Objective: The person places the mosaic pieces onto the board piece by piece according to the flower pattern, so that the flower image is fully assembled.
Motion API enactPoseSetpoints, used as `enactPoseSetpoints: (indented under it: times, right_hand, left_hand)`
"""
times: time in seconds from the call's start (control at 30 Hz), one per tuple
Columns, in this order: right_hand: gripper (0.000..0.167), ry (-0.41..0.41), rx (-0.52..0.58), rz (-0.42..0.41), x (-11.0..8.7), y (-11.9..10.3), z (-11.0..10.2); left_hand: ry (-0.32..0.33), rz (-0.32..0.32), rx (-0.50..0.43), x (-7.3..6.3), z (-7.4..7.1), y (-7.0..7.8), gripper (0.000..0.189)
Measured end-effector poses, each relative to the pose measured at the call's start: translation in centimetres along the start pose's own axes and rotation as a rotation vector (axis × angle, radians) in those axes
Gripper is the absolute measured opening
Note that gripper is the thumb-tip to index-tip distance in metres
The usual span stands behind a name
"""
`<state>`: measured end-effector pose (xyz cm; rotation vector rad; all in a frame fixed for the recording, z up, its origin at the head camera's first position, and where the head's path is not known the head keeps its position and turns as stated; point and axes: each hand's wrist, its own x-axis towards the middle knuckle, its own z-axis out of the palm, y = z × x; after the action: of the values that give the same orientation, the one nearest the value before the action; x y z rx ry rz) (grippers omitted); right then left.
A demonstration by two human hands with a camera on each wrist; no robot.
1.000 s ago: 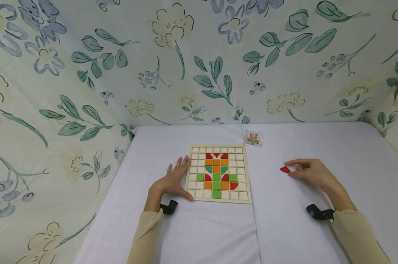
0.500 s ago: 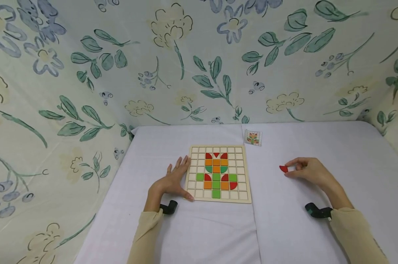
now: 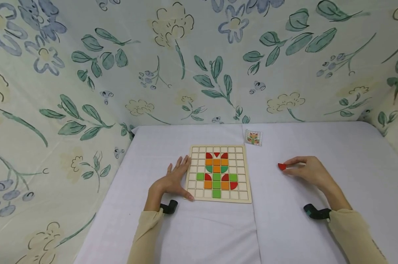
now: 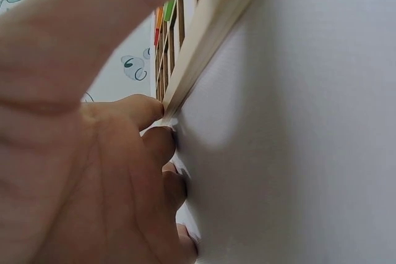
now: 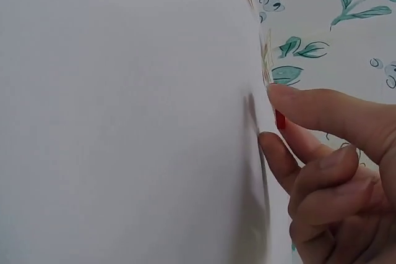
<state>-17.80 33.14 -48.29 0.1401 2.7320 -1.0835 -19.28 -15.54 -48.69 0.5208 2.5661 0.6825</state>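
Note:
A pale wooden grid board (image 3: 247,176) lies on the white-covered table, seen whole in the head view. Orange, green and red tiles form a flower-like figure in its cells, with a green square tile (image 3: 216,194) at the bottom. My left hand (image 3: 170,182) rests with spread fingers along the board's left side, its thumb at the near left corner. To the right of the board, my right hand (image 3: 309,171) pinches a small red tile (image 3: 282,167) with a curved edge between thumb and fingertips. In the right wrist view most of this red tile (image 5: 280,119) is hidden by the thumb.
Behind the board's far right corner lies a small printed card (image 3: 253,137) with a similar flower figure on a grid. A flower-patterned cloth (image 3: 218,73) hangs behind the table and along its left side. Each wrist carries a black camera.
My right hand has shifted slightly left and away from me with the red tile, which has turned between the fingers. The left hand and the board have stayed in place.

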Motion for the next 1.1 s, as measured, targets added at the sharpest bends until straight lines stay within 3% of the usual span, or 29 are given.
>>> enactPoseSetpoints:
  times: [0.47, 0.67, 0.93, 1.1]
  right_hand:
    - [0.045, 0.027, 0.092, -0.042, -0.9, -4.1, 2.8]
    - [0.035, 0.023, 0.112, -0.119, -1.6, -7.7, 5.9]
    - [0.026, -0.098, 0.199, -0.195, -2.0, -13.2, 11.2]
    - [0.023, -0.113, 0.191, -0.261, -2.0, -15.7, 13.9]
  left_hand:
    - [-0.012, -0.003, 0.005, -0.1, -0.1, 0.1, 0.147]
    - [-0.011, -0.012, 0.010, -0.1, -0.1, 0.1, 0.148]
    - [-0.009, -0.016, 0.003, -0.2, -0.1, 0.1, 0.148]
    - [-0.009, 0.001, 0.007, -0.1, -0.2, 0.0, 0.148]
